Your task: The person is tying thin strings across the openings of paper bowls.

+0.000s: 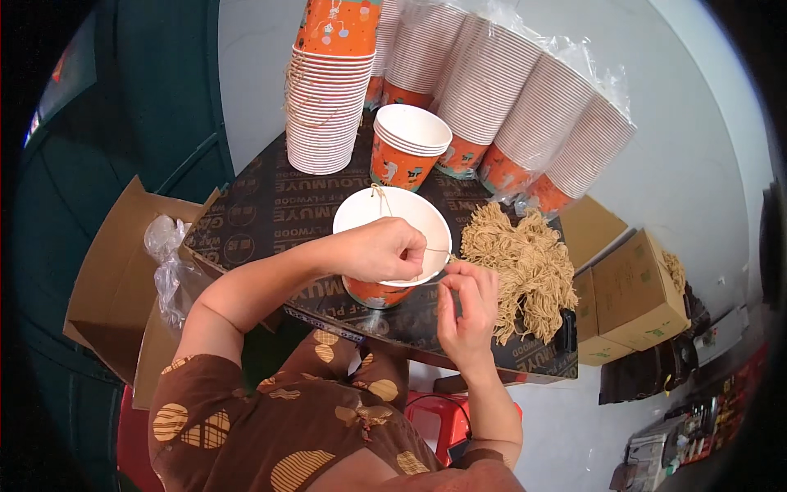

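In front of me an orange paper bucket with a white inside (351, 215) stands upright on the table. A thin tan twine (379, 193) is looped at its far rim, and more twine runs between my hands at the right rim. My left hand (385, 250) reaches over the bucket's mouth, its fingers closed in a pinch on the twine. Just outside the rim, my right hand (470, 312) pinches the twine between thumb and fingers. A tangled heap of cut twine (525, 271) lies right of the bucket.
Behind stand a short stack of buckets (410, 135), a tall inverted stack (332, 107) with twine hanging on it, and several plastic-wrapped stacks (500, 90). The dark printed plywood table (254, 221) has cardboard boxes at its left (123, 279) and right (627, 299). A red stool (438, 422) is below.
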A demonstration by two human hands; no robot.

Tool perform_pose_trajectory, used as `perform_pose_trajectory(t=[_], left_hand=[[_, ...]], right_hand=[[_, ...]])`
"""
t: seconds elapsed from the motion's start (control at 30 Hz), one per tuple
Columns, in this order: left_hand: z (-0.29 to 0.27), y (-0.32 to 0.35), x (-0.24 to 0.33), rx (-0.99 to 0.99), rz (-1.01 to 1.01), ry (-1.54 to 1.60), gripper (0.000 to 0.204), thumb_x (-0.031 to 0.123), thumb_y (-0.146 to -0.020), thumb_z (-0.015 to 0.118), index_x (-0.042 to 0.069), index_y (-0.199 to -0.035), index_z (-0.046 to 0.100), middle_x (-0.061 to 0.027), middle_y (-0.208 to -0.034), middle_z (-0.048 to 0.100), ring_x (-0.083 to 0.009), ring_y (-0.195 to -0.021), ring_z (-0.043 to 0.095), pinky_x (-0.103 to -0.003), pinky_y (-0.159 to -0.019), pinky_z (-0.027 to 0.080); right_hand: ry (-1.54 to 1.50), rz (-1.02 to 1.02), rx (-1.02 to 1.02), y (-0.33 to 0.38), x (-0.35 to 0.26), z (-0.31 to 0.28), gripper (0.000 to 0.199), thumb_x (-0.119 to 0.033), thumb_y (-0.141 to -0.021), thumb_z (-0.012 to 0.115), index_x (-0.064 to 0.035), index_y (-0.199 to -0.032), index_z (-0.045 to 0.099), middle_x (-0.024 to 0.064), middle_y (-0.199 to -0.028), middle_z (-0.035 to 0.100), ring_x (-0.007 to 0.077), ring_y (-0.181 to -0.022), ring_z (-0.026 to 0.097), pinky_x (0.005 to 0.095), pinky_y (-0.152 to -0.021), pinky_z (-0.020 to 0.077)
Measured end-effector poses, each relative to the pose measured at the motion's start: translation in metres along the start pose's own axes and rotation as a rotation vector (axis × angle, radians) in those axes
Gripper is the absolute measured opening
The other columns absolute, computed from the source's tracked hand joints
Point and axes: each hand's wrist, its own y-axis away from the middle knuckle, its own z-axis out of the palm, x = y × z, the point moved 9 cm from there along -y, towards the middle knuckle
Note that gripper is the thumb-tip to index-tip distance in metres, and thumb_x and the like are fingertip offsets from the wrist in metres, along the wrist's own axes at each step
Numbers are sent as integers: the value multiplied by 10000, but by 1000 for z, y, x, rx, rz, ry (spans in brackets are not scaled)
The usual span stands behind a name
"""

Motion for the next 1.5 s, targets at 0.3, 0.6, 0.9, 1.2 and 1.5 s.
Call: perform_pose_trajectory(t=[0.3,0.6,0.9,1.2,1.5], left_hand=[[13,-5,-14,-141,-161,218,42,29,-802,673,2,-778,652,-18,-788,675,-77,-764,593,-261,-765,492],[21,-12,-15,-138,-137,574,28,-1,-730,653,-15,-710,641,-95,-770,698,-114,-738,625,-263,-680,488],[23,-13,-12,-199,-213,687,16,-31,-737,620,-26,-736,606,-148,-785,703,-123,-667,620,-228,-622,472],[28,-16,-21,-198,-267,673,78,2,-816,703,-49,-865,671,-107,-820,702,-130,-720,636,-247,-703,506],[30,-17,-18,-205,-258,653,95,-25,-797,718,-45,-886,690,-63,-811,693,-110,-721,630,-226,-688,498]], right_hand=[[-18,-11,-1,-6,8,6,160,63,-806,663,-13,-916,575,130,-919,624,328,-796,548,416,-724,440],[0,-22,-25,-7,4,6,151,48,-800,695,-27,-903,616,99,-837,633,297,-756,570,401,-692,435],[-43,24,-24,-1,10,6,127,58,-824,675,-10,-914,617,106,-858,661,297,-770,592,396,-678,461],[-83,-20,-122,-7,7,2,179,88,-820,648,0,-960,581,158,-999,666,340,-869,602,423,-777,493],[-14,-148,-130,-23,4,-4,250,78,-731,694,-2,-929,563,159,-1099,627,359,-960,585,433,-813,488]])
